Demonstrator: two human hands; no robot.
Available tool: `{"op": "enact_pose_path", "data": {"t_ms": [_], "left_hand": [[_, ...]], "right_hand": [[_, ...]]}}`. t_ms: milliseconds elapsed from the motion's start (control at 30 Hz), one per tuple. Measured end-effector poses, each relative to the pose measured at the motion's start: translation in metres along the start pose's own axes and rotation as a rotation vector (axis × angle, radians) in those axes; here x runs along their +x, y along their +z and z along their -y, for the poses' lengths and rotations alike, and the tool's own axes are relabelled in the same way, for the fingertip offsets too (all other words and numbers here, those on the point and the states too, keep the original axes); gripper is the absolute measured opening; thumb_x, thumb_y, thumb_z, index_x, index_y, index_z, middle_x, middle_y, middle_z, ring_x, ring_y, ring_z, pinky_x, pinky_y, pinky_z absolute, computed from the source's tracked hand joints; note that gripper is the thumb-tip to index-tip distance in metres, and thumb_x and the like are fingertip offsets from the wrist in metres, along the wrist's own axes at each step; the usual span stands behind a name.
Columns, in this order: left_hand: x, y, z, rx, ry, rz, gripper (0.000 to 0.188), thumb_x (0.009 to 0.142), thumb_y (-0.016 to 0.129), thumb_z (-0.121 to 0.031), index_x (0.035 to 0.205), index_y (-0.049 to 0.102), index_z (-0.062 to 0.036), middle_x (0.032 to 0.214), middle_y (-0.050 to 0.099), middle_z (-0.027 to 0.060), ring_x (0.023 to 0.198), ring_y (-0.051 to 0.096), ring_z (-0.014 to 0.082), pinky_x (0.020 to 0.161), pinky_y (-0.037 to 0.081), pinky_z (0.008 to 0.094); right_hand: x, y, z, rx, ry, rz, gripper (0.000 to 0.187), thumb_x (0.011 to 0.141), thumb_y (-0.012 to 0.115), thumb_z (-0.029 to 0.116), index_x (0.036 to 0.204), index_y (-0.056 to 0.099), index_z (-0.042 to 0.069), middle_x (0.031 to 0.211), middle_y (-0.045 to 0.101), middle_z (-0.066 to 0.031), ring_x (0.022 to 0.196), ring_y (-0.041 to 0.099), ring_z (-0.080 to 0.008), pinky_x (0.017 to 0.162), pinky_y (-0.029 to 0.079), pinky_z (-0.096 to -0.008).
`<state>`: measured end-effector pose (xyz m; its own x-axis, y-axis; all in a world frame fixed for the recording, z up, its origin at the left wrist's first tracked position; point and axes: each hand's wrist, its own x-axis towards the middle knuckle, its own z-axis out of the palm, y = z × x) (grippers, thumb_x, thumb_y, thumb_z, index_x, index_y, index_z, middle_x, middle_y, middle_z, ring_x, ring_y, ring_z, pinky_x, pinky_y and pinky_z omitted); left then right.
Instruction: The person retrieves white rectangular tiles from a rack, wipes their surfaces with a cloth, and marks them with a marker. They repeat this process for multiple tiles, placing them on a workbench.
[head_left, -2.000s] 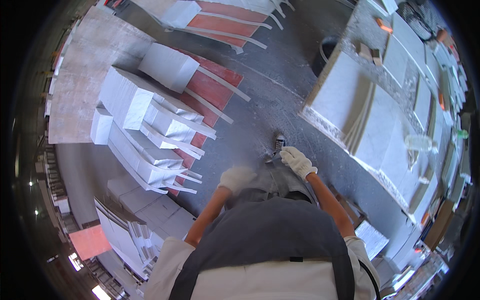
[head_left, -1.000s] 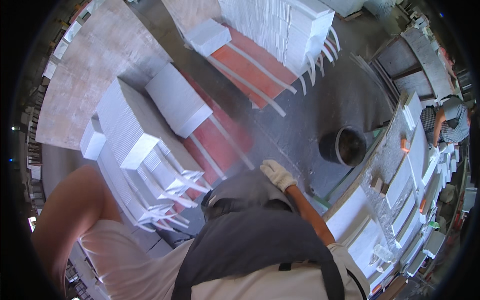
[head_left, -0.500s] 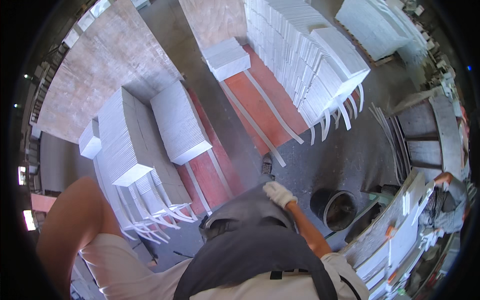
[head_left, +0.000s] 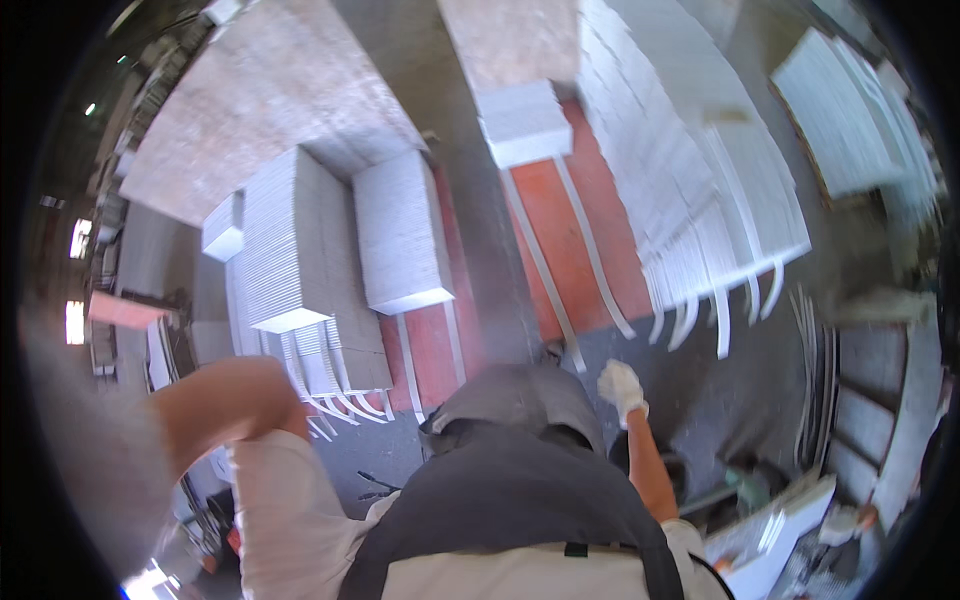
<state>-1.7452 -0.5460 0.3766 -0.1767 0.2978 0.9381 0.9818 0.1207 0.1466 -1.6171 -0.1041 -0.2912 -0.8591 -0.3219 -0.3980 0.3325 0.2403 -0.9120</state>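
Note:
My right hand [head_left: 622,390], in a pale work glove, hangs in front of me at the right with its fingers loosely apart and nothing visible in them. Beneath it is the grey floor. At the far left, my left arm is bent with the elbow raised. The left hand [head_left: 95,450] is a pale smear close to the camera, so its fingers cannot be made out. Ahead on the left are stacks of thin white slabs [head_left: 285,240] and a smaller white stack [head_left: 405,235]. A long row of upright white slabs [head_left: 690,190] stands ahead on the right.
Pale straps [head_left: 540,265] lie over red boards [head_left: 545,290] and hang from the stacks' near ends. Large wooden panels [head_left: 260,100] stand behind the stacks. A dark bucket [head_left: 676,475], a wooden frame [head_left: 865,400] and another person [head_left: 850,535] are at the right.
The view has turned left, and the stacks sit further right. My right hand has swung forward from beside my leg. My raised left arm has shifted and a blurred hand has come into view.

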Motion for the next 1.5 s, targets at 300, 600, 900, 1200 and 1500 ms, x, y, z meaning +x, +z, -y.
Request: {"op": "enact_pose_path", "data": {"t_ms": [300,600,900,1200,1500], "left_hand": [[-0.215,0.082,0.112,-0.399,-1.351,-0.378,0.046,0.110,0.043,-0.029,0.144,0.051,0.0017,0.139,0.060,0.0177,0.129,0.059,0.0315,0.116,0.041,0.0472],[-0.359,0.097,0.248,-0.644,-1.975,0.106,0.040,0.107,0.052,-0.022,0.142,0.054,-0.0030,0.126,0.067,0.0094,0.120,0.063,0.0190,0.108,0.046,0.0317],[-0.401,0.086,0.460,-0.195,-1.332,1.007,0.043,0.103,0.050,-0.028,0.145,0.055,-0.0171,0.144,0.056,0.0103,0.131,0.055,0.0291,0.112,0.041,0.0375],[-0.474,0.056,0.544,-0.260,-1.474,1.071,0.035,0.101,0.048,-0.021,0.131,0.063,-0.0113,0.135,0.060,0.0135,0.125,0.055,0.0353,0.108,0.044,0.0423],[-0.561,0.095,0.579,-0.185,-1.137,1.058,0.032,0.091,0.057,-0.014,0.121,0.066,-0.0098,0.128,0.063,0.0146,0.122,0.056,0.0341,0.106,0.046,0.0431]], "right_hand": [[0.018,-0.021,-0.013,-0.254,0.063,0.002,0.022,0.101,0.058,0.032,0.102,0.062,0.011,0.081,0.057,-0.0003,0.068,0.058,-0.0155,0.060,0.050,-0.0326],[0.168,-0.031,0.012,-0.003,0.006,-0.266,0.043,0.102,0.058,0.037,0.132,0.058,0.006,0.102,0.066,-0.0079,0.081,0.067,-0.0191,0.068,0.056,-0.0325],[0.391,0.057,0.248,-0.013,0.604,-0.285,0.052,0.101,0.061,0.039,0.137,0.056,0.003,0.113,0.068,-0.0110,0.099,0.071,-0.0251,0.087,0.057,-0.0370],[0.517,0.064,0.342,0.207,0.598,-0.308,0.048,0.103,0.059,0.035,0.137,0.057,0.001,0.118,0.068,-0.0088,0.107,0.069,-0.0213,0.095,0.054,-0.0363],[0.557,-0.025,0.240,-0.719,0.404,-0.123,0.041,0.103,0.049,0.025,0.143,0.056,0.019,0.148,0.053,-0.0041,0.130,0.057,-0.0209,0.109,0.045,-0.0331]]}}
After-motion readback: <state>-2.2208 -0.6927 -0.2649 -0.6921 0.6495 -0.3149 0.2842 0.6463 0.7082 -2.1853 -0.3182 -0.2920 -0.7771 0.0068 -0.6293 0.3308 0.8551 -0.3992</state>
